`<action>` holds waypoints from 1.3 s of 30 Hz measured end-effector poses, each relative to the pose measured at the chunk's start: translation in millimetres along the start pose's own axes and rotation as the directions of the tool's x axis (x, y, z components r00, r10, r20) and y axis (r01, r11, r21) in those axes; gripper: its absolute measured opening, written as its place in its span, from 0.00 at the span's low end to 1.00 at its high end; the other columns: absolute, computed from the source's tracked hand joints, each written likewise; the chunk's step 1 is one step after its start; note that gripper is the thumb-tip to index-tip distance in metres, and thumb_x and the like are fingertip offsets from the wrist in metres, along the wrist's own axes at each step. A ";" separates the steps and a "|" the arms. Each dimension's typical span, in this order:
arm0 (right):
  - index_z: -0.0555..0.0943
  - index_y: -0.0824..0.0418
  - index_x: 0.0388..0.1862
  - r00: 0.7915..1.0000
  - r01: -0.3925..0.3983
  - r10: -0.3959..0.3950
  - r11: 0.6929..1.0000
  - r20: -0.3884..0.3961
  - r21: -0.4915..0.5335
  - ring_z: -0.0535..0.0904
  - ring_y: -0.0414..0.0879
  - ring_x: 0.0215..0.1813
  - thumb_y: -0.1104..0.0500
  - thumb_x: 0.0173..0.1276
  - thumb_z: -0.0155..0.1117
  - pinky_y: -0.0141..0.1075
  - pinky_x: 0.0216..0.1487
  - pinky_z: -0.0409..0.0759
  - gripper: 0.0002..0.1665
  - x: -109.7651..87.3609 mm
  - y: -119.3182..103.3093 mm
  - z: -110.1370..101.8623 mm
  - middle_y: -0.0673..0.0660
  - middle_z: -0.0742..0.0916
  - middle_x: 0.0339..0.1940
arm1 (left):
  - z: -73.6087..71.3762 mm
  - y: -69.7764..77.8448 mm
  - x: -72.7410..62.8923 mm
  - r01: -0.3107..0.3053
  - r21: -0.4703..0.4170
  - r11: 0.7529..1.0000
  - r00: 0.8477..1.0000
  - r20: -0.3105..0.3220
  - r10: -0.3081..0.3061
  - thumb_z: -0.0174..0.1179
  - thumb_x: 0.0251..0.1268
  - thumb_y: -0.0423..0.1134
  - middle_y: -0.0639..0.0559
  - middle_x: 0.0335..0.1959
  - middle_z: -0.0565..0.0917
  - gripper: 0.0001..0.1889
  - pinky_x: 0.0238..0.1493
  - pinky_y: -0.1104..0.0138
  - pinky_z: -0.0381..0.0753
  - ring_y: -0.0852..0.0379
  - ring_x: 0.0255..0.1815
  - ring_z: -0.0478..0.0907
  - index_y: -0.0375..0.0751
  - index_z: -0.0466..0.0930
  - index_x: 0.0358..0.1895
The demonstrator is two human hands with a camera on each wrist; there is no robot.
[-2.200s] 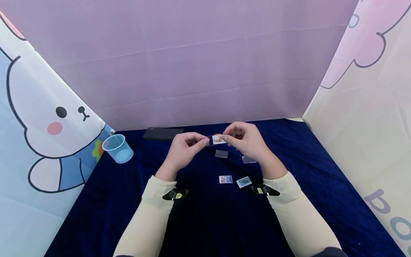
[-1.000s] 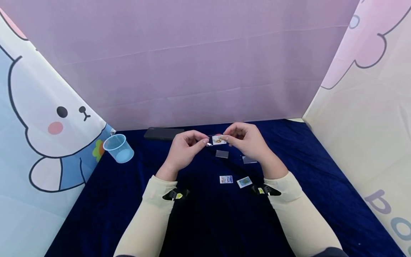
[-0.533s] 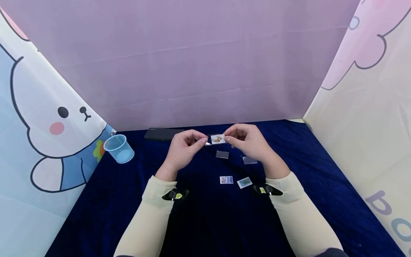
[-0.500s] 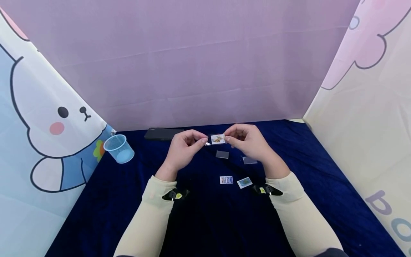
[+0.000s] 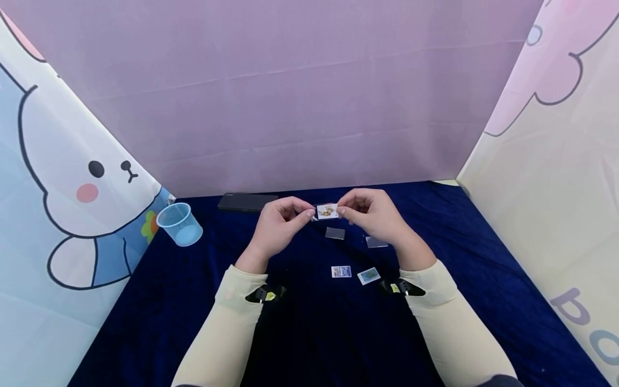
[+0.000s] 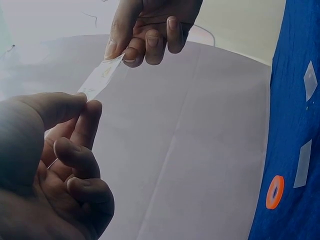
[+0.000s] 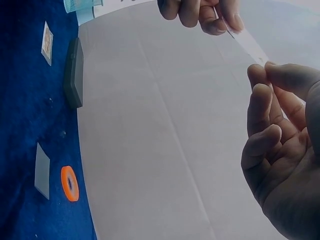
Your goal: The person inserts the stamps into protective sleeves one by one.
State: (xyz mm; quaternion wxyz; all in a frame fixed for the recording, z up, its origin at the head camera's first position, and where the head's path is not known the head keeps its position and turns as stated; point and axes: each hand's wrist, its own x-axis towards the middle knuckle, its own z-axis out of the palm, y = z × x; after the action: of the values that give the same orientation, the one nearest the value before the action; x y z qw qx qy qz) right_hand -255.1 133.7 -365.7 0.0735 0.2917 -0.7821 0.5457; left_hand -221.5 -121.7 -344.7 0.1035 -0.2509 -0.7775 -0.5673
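Between my two raised hands is a small white card [image 5: 327, 211] with a yellowish picture, lying along a clear plastic sleeve [image 5: 314, 217]. My left hand [image 5: 278, 226] pinches the sleeve's left end between thumb and forefinger. At the other end my right hand [image 5: 374, 215] pinches the card's right edge with thumb and forefinger. How much of the card lies inside the sleeve is hard to tell. In the left wrist view, the strip [image 6: 102, 77] spans both fingertips, pale with glare. Below the hands lie another clear sleeve [image 5: 335, 233] and a further one [image 5: 377, 242] under the right wrist.
Two picture cards, a left one [image 5: 340, 271] and a tilted right one [image 5: 369, 276], lie nearer on the dark blue cloth [image 5: 300, 333]. A light blue basket [image 5: 179, 223] stands left; a black case [image 5: 247, 202] lies behind. An orange ring-shaped roll [image 7: 70, 183] shows in the wrist views.
The picture card has shifted slightly left along the sleeve, closer to my left fingertips. Both hands keep their pinches and have barely moved. The things on the cloth stay put.
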 end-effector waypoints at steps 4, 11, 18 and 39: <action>0.89 0.57 0.43 1.000 0.000 0.000 1.000 0.011 0.000 0.80 0.53 0.28 0.60 0.74 0.72 0.35 0.26 0.75 0.03 0.1 0.0 -0.1 0.53 0.89 0.31 | 0.6 -0.7 0.6 0.010 -0.005 1.000 1.000 0.011 -0.010 0.67 0.72 0.29 0.34 0.27 0.81 0.04 0.20 0.70 0.62 0.61 0.17 0.63 0.31 0.89 0.43; 0.90 0.58 0.44 1.000 0.011 -0.011 1.000 0.009 0.004 0.80 0.52 0.29 0.61 0.74 0.72 0.36 0.28 0.78 0.04 0.8 0.6 -3.7 0.55 0.89 0.32 | 1.3 -0.4 1.9 0.014 -0.010 1.000 1.000 0.016 -0.014 0.67 0.72 0.29 0.35 0.27 0.82 0.04 0.20 0.70 0.62 0.61 0.16 0.63 0.31 0.89 0.43; 0.90 0.59 0.45 1.000 0.016 -0.016 1.000 0.015 0.005 0.79 0.52 0.28 0.62 0.74 0.71 0.35 0.27 0.76 0.04 0.3 1.6 -4.6 0.57 0.89 0.32 | 2.3 1.4 1.7 0.012 -0.001 1.000 1.000 0.009 -0.012 0.67 0.72 0.29 0.38 0.27 0.83 0.04 0.20 0.70 0.62 0.62 0.16 0.63 0.31 0.89 0.43; 0.90 0.59 0.47 0.998 0.006 -0.007 1.000 0.062 0.019 0.80 0.54 0.28 0.61 0.76 0.69 0.36 0.27 0.77 0.06 0.4 3.8 0.4 0.56 0.89 0.33 | 4.8 -0.7 0.2 0.036 0.004 0.999 0.999 0.008 -0.036 0.67 0.72 0.30 0.38 0.24 0.79 0.04 0.20 0.70 0.61 0.61 0.16 0.62 0.32 0.89 0.42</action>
State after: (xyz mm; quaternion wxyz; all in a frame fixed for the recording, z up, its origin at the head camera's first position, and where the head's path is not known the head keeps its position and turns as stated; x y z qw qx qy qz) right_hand -257.4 134.0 -368.7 0.0483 0.3117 -0.7779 0.5434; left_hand -221.5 -117.4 -346.8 0.0908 -0.2391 -0.7834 -0.5665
